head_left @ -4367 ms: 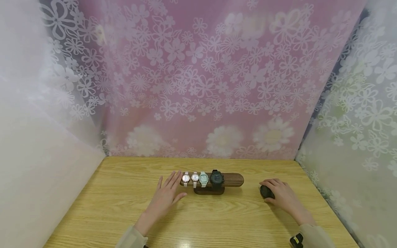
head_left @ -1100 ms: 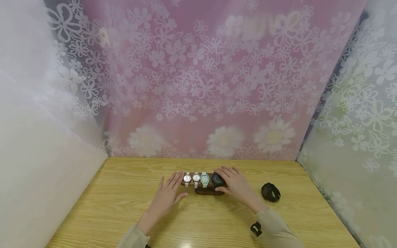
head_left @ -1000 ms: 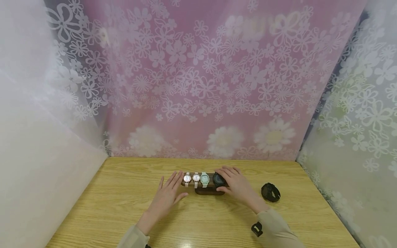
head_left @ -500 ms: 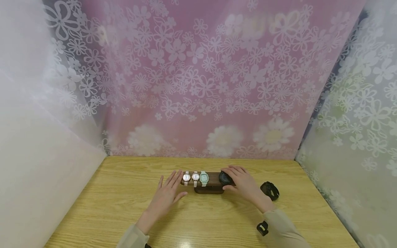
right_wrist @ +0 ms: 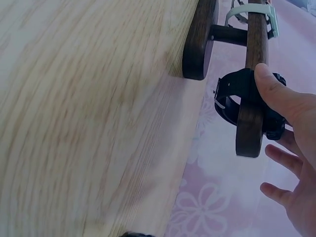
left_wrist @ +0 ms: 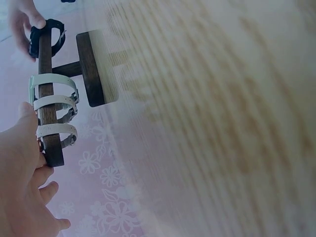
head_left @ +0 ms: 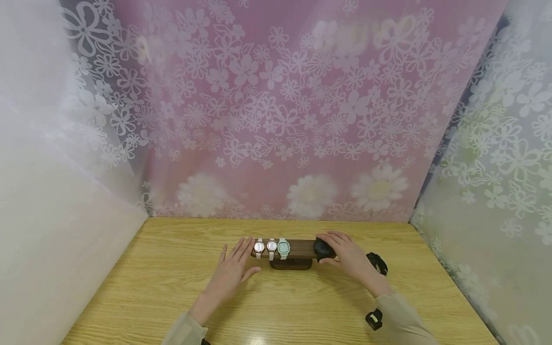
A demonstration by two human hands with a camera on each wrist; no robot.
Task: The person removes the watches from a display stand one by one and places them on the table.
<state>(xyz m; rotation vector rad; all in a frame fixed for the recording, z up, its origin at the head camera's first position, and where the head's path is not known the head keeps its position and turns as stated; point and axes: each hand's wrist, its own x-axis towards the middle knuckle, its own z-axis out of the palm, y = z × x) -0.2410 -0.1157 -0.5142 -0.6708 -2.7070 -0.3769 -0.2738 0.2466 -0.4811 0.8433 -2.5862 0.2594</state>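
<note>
Left hand (head_left: 230, 271), straight-fingered, touches one end of the wooden bar (head_left: 302, 248); right hand (head_left: 351, 258) pinches the black watch (head_left: 323, 249) around it, apparently positioning it, which calls for level sliding.

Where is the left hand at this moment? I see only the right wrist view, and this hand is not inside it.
Observer: The left hand is at the opposite end of the wooden bar, with its fingers extended.
Operator: Which watches are near to it?
Observer: Two white-strapped watches sit side by side on the bar, between that hand and the mint watch.
Operator: Is there any watch which is not on the bar?
Observer: Yes, a second black watch lies on the table, to the right of the right hand; the head view shows it only partly.
</note>
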